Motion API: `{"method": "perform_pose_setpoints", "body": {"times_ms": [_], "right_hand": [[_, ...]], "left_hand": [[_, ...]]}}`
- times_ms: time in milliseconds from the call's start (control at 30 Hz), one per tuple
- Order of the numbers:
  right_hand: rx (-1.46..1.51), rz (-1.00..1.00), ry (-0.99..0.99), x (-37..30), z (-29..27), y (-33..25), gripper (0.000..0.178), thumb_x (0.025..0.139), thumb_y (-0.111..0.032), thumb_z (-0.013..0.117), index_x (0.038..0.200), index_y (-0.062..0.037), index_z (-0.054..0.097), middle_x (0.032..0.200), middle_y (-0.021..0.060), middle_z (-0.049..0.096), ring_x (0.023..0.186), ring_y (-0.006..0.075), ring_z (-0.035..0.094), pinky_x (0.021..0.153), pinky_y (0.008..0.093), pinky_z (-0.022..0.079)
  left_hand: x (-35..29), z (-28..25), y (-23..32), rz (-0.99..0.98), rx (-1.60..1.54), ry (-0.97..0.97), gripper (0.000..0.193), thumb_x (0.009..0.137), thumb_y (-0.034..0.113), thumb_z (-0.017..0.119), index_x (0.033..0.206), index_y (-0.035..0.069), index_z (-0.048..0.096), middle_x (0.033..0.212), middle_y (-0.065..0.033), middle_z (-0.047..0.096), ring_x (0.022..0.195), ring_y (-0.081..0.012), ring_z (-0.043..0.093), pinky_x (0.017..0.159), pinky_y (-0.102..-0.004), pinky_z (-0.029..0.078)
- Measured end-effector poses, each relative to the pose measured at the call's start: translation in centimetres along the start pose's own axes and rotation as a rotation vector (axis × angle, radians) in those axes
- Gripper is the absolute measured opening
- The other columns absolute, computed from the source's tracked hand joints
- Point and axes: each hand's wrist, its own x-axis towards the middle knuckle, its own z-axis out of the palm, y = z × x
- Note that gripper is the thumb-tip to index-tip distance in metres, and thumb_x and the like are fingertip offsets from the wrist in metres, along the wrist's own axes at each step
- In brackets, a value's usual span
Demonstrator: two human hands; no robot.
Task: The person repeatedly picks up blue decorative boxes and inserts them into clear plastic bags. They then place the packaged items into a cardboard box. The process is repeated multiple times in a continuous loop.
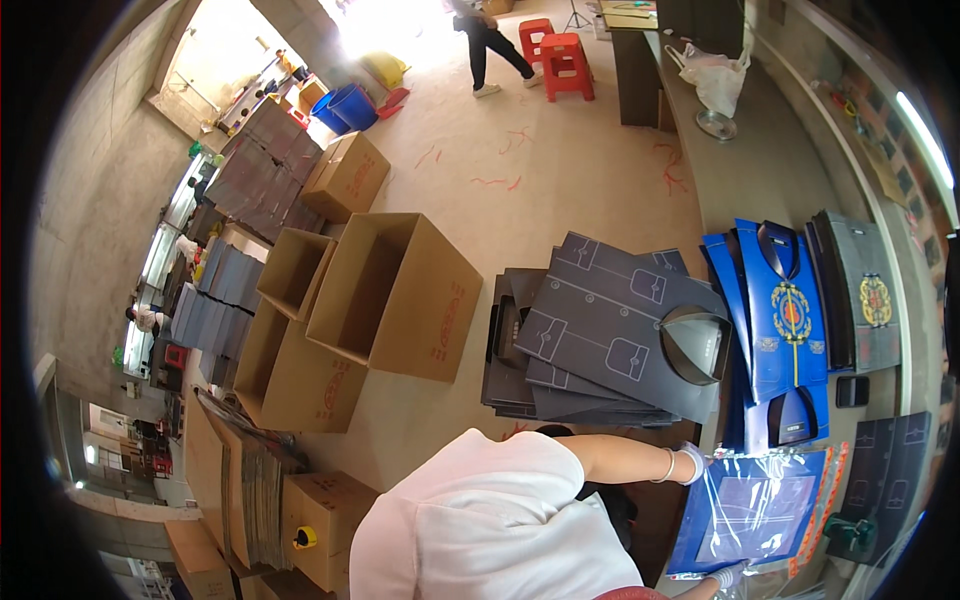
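Note:
A flat blue piece in a shiny transparent plastic sleeve [757, 508] lies on the worktable at the lower right. My left hand [692, 464], in a pale glove with a bangle above it, grips the sleeve's upper left corner. At the lower edge, my gloved right hand [728, 576] holds the same sleeve; its fingers are partly hidden. An orange-red strip [818, 508] runs along the far side of the sleeve. Just beyond lie a dark green object [850, 532] and a dark printed bag [882, 480]. Blue shirt-shaped paper bags [780, 310] are stacked beside my left hand.
Dark grey shirt-shaped bags [620, 320] form a large pile left of the table. Grey bags [862, 290] and a black phone-like object [852, 391] are behind. Open cartons [400, 300] stand on the floor; farther off are red stools [568, 68] and a person [485, 50].

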Motion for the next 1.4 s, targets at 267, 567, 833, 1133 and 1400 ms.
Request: {"method": "perform_pose_setpoints", "body": {"times_ms": [267, 567, 833, 1133, 1400], "right_hand": [[0.077, 0.051, -0.002, 3.0, 1.1, 1.8, 0.080, 0.077, -0.064, 0.047, 0.108, 0.0100, 0.056, 0.102, 0.0202, 0.060, 0.089, 0.0302, 0.058, 0.083, 0.0352, 0.045], [0.026, -0.011, -0.019, 1.9, 0.8, 1.4, 0.082, 0.077, -0.067, 0.045, 0.107, 0.0084, 0.057, 0.104, 0.0202, 0.060, 0.092, 0.0298, 0.058, 0.084, 0.0344, 0.044], [0.070, 0.021, -0.024, 3.3, 1.3, 2.1, 0.086, 0.074, -0.070, 0.044, 0.104, 0.0092, 0.058, 0.102, 0.0222, 0.060, 0.091, 0.0316, 0.058, 0.084, 0.0354, 0.045], [0.092, 0.026, 0.027, 1.1, 0.5, 0.3, 0.085, 0.075, -0.070, 0.044, 0.100, 0.0094, 0.059, 0.095, 0.0221, 0.062, 0.084, 0.0321, 0.060, 0.078, 0.0371, 0.047], [0.118, 0.085, 0.010, 0.6, 0.7, 0.8, 0.078, 0.078, -0.066, 0.045, 0.101, 0.0072, 0.060, 0.094, 0.0194, 0.063, 0.082, 0.0304, 0.060, 0.076, 0.0387, 0.048]], "left_hand": [[0.0, -0.1, 0.1, -0.003, -0.013, 0.003, 0.091, 0.070, 0.023, 0.069, 0.142, 0.015, 0.014, 0.120, -0.0069, 0.056, 0.098, -0.0282, 0.060, 0.071, -0.0440, 0.048], [0.3, 0.7, 0.0, -0.036, -0.033, 0.010, 0.093, 0.068, 0.027, 0.071, 0.142, 0.017, 0.015, 0.120, -0.0060, 0.056, 0.099, -0.0265, 0.060, 0.073, -0.0451, 0.048], [-0.2, 0.4, 0.0, -0.032, -0.004, 0.027, 0.094, 0.066, 0.027, 0.072, 0.141, 0.016, 0.017, 0.119, -0.0056, 0.056, 0.099, -0.0264, 0.060, 0.074, -0.0458, 0.048], [-1.5, -0.6, 0.4, -0.032, 0.007, 0.032, 0.090, 0.069, 0.023, 0.070, 0.141, 0.014, 0.017, 0.118, -0.0063, 0.057, 0.099, -0.0266, 0.060, 0.074, -0.0477, 0.048], [-0.9, 1.1, 0.0, -0.030, -0.001, 0.046, 0.091, 0.069, 0.023, 0.070, 0.142, 0.014, 0.016, 0.117, -0.0059, 0.058, 0.096, -0.0257, 0.061, 0.072, -0.0447, 0.049]]}}
